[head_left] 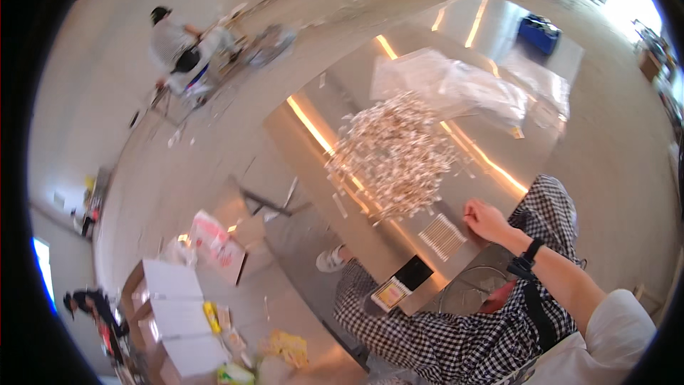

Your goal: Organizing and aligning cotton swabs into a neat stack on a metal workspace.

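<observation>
My right hand [486,219] rests on the near edge of a shiny steel table [356,78], fingers curled; whether it pinches anything is too small to tell. A black watch sits on its wrist. Just left of the hand lies a neat row of thin white sticks [442,237]. Beyond it spreads a big loose heap of the same small white sticks [392,153]. My left hand is out of view. My legs in black-and-white checked trousers [442,335] show below the table.
Clear plastic bags [456,85] lie at the table's far side. A dark phone [413,271] and a small card [390,294] sit at the table corner. Cardboard boxes [171,314] stand on the floor. One person [178,46] sits far off; another [89,306] is by the boxes.
</observation>
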The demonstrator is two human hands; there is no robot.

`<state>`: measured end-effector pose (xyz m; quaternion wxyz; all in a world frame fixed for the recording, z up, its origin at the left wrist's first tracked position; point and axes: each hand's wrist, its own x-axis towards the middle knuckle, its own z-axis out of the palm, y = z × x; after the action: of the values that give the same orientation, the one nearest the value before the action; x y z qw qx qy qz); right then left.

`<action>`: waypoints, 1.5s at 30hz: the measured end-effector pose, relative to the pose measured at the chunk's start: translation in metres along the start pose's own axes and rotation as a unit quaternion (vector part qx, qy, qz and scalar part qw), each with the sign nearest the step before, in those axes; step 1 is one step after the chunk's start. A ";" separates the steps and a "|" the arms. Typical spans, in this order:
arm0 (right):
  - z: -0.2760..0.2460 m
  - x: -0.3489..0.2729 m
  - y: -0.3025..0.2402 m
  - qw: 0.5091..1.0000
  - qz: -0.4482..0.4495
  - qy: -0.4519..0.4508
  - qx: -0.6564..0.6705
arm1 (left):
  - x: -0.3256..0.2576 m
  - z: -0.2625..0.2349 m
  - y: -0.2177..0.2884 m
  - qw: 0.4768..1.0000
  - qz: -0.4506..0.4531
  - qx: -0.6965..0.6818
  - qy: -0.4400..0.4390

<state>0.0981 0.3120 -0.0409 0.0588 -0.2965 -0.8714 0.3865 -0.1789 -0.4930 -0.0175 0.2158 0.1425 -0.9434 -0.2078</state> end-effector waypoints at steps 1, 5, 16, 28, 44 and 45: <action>0.005 -0.001 0.007 1.000 0.000 0.008 -0.028 | 0.004 -0.027 -0.008 0.999 -0.018 -0.005 0.030; -0.006 -0.001 0.026 0.997 0.011 0.062 -0.041 | -0.001 -0.057 0.001 0.986 -0.004 0.151 -0.069; -0.001 0.015 0.072 0.998 -0.053 0.001 0.045 | 0.012 -0.125 0.091 0.908 -0.153 -0.196 0.338; -0.009 0.013 0.075 0.998 -0.052 0.008 0.028 | 0.024 -0.100 0.082 0.860 -0.167 -0.438 0.205; 0.007 0.014 0.061 0.998 -0.055 0.004 0.039 | 0.006 -0.141 0.109 0.922 -0.192 -0.312 0.126; 0.006 0.014 0.059 0.998 -0.050 -0.011 0.039 | 0.001 -0.149 0.118 0.844 -0.137 -0.481 0.194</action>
<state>0.1125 0.3468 -0.0888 0.0802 -0.2459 -0.8701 0.4196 -0.1315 -0.4393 0.1585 0.4050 0.1859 -0.6346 -0.6315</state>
